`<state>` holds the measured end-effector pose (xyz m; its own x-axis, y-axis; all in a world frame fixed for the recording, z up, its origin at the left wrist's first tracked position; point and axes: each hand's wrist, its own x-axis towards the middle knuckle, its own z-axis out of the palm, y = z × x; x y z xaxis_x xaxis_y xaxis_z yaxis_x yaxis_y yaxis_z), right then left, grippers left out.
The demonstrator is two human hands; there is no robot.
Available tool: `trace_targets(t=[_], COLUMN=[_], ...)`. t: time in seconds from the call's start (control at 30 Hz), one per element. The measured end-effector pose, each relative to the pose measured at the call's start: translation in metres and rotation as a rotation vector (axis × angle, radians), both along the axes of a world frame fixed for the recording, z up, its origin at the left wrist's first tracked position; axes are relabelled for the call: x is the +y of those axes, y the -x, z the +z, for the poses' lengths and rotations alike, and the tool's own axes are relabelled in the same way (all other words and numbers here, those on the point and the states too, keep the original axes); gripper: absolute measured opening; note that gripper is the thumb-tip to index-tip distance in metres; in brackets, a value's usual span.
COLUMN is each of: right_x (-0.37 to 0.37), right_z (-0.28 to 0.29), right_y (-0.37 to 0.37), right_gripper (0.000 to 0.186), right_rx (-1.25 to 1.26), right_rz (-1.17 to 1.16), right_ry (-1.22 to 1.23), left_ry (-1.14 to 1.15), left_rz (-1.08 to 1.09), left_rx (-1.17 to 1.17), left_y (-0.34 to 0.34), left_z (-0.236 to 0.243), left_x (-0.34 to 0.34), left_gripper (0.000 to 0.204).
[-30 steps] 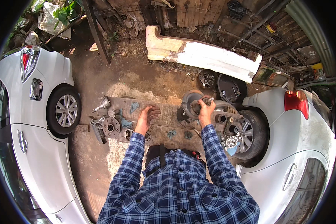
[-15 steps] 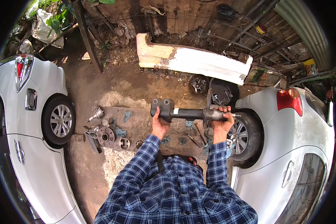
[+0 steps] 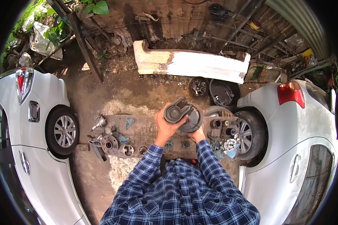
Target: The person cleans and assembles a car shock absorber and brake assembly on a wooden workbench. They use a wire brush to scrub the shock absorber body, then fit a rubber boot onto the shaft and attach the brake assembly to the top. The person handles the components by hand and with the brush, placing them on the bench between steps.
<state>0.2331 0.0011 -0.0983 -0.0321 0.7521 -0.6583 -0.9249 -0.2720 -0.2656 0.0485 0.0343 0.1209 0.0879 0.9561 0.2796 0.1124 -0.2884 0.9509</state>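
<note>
A dark grey car strut (image 3: pixel 189 117) is held above the middle of the bench, now seen nearly end-on, with its round spring plate and a curved bracket toward me. My left hand (image 3: pixel 166 126) is closed on its left side, the thumb laid across the bracket. Underneath, my right hand (image 3: pixel 197 134) supports the right side, its fingers mostly hidden behind the round plate. Below both hands is the wooden bench (image 3: pixel 148 129). A wheel hub (image 3: pixel 110 144) and a piston (image 3: pixel 128 150) lie on its left part.
Silver cars stand at left (image 3: pixel 37 123) and right (image 3: pixel 289 123). Blue rags (image 3: pixel 123 138) and several metal parts (image 3: pixel 229 131) lie on the bench. Beyond it are a white bumper (image 3: pixel 202 63) and a black round tub (image 3: pixel 224 92). A wooden post (image 3: pixel 84 45) leans at far left.
The strut has swung from lying crosswise to pointing nearly end-on. My right hand has moved left, closer to my left hand, and under the plate. Parts at the bench's right now show.
</note>
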Motion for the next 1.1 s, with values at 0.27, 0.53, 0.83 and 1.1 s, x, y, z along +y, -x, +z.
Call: trace_targets(t=[0.27,0.53,0.83,1.1], right_x=[-0.011,0.019,0.028,-0.016], right_z=[0.006,0.093,0.135,0.107], right_y=[0.003,-0.026,-0.015,-0.078], right_gripper=[0.046,0.050,0.045,0.040], right_rx=[-0.185,-0.683,-0.673,-0.695], right_rz=[0.295,0.388,0.357,0.183], right_ry=[0.220,-0.164,-0.412,-0.225], left_ry=[-0.050,-0.047,0.101,0.112], left_rz=[0.026,0.031,-0.031,-0.184], left_rx=[0.210,0.351,0.358,0.470], left_y=[0.013,0.015,0.001,-0.034], left_z=[0.003,-0.021,-0.053,-0.088], left_x=[-0.008,-0.008,-0.006,0.001], left_gripper=[0.044,0.047,0.040,0.045])
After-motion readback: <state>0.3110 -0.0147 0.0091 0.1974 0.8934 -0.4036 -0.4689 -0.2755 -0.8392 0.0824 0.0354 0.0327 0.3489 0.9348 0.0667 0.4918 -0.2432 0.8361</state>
